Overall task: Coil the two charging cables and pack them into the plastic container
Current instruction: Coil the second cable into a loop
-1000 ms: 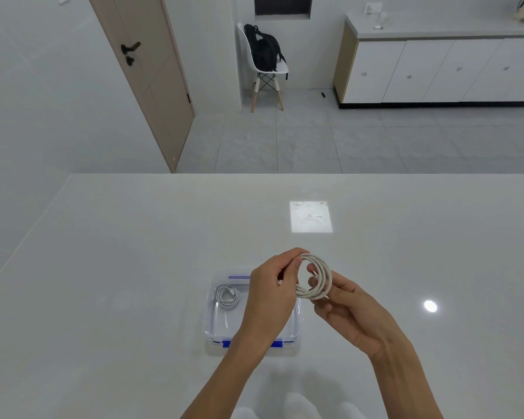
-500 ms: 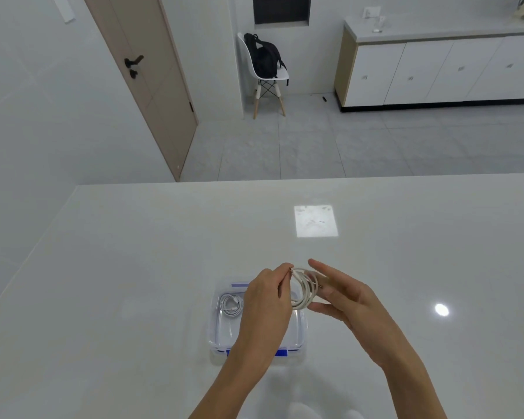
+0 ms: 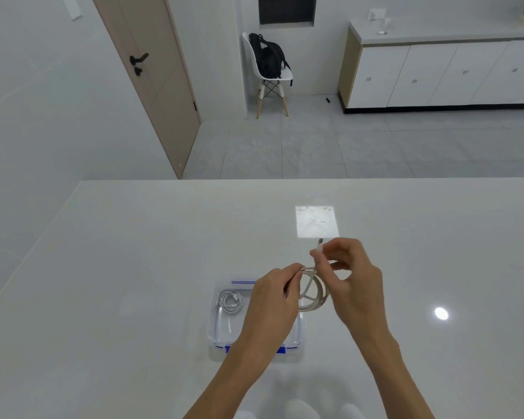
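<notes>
A clear plastic container [image 3: 214, 322] with blue clips sits on the white table near its front edge. One coiled white cable [image 3: 231, 301] lies inside it at the far left corner. Above the container's right side I hold a second white cable coil [image 3: 313, 294]. My left hand [image 3: 273, 300] pinches the coil at its top left. My right hand [image 3: 351, 279] pinches the cable's plug end [image 3: 319, 247], which points upward just above the coil.
The white table [image 3: 133, 267] stretches wide on all sides, with a bright square light patch [image 3: 316, 221] beyond my hands. A door, a chair with a black backpack [image 3: 268, 60] and white cabinets stand far off across the floor.
My right hand let go of the coil's side and lifted up, now pinching the plug end above it. The left hand keeps its hold on the coil.
</notes>
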The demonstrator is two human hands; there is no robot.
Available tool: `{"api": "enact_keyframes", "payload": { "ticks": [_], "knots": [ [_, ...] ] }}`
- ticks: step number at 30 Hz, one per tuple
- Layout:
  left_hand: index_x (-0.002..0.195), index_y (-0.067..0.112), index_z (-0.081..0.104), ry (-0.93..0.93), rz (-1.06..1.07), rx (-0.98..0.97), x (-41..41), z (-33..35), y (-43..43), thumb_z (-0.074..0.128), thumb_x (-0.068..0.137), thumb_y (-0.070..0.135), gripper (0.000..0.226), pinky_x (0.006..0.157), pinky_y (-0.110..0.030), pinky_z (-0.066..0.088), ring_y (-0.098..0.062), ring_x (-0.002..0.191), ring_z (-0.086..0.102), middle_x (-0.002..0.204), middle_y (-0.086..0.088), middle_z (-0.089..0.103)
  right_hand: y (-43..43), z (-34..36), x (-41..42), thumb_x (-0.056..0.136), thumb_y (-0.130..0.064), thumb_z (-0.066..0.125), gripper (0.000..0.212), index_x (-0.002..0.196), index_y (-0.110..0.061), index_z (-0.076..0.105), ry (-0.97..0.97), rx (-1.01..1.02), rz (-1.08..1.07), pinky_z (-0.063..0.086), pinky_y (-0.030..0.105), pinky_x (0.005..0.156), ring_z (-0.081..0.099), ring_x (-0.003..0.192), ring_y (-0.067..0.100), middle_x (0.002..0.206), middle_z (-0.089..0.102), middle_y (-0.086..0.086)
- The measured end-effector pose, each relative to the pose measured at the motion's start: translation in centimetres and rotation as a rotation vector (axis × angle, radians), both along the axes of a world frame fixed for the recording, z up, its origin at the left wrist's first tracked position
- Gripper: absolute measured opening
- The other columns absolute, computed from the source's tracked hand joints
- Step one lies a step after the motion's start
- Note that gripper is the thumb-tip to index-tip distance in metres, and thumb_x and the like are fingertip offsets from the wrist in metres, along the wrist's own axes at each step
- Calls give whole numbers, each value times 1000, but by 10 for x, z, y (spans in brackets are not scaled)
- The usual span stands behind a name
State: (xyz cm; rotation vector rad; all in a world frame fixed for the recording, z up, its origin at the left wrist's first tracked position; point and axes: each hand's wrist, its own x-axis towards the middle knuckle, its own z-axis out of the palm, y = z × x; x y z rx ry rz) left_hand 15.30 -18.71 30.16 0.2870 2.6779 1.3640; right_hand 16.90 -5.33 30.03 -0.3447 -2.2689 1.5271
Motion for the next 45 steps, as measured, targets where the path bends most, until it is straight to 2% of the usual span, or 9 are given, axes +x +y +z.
{"api": "enact_keyframes", "payload": {
  "ticks": [2,5,13,17,23,30,34,39,45],
  "knots": [
    [117,23,69,10,17,99,-2,6,-2,52,99,22,24,82,-21,53,-11,90,65,99,6,71,1,3,-3,91,-18,67,10,91,-20,57,-35,-224,-21,56,23,72,72,75,11,79,75,-4],
    [111,26,71,-8,-24,154,-7,12,-3,53,99,23,22,80,-16,53,-4,91,65,97,17,70,2,-3,-6,92,-22,65,9,94,-15,60,-153,-349,-22,57,28,69,71,68,16,74,75,3],
    [87,50,62,-94,6,222,-9,12,-9,52,99,23,32,70,-30,58,5,81,62,84,39,64,10,-12,2,93,-40,58,19,101,-27,70,-332,-163,206,59,30,82,68,93,7,95,73,-12],
    [87,50,63,-117,30,266,-10,10,-9,53,99,23,31,64,-24,58,4,79,63,81,35,66,12,-8,4,83,-47,64,34,109,-25,68,-419,-213,322,58,32,88,70,94,7,100,74,-9],
    [91,45,66,-332,-2,307,-20,8,-16,56,97,27,22,47,-20,49,-4,50,56,77,2,69,15,-5,4,83,-35,70,39,119,-25,59,-414,-431,375,60,40,87,72,99,19,113,71,-1],
    [138,32,52,-532,-97,388,-30,2,-26,62,93,12,51,63,-21,48,-12,67,54,90,-3,61,8,-6,0,92,-13,66,27,113,-23,53,-365,-444,251,61,41,83,75,87,22,103,75,4],
    [129,29,58,-513,129,644,-31,1,-19,60,95,26,34,66,-25,50,-17,72,54,95,-4,74,-8,-7,0,88,-7,70,33,114,-21,55,-213,-574,72,61,38,80,75,85,23,100,75,7],
    [116,30,62,-510,371,742,-16,-12,-3,48,97,46,29,103,-43,48,-20,108,65,100,12,75,-38,-18,3,86,-10,73,39,116,-28,57,-143,-677,-64,58,35,81,75,88,19,102,75,3],
    [112,28,67,-538,412,759,-13,-20,-9,40,103,35,29,106,-49,44,-22,93,64,90,-8,63,-35,-26,4,88,-10,70,33,116,-23,61,-183,-635,24,58,37,85,75,90,19,94,78,6]
  ]
}}
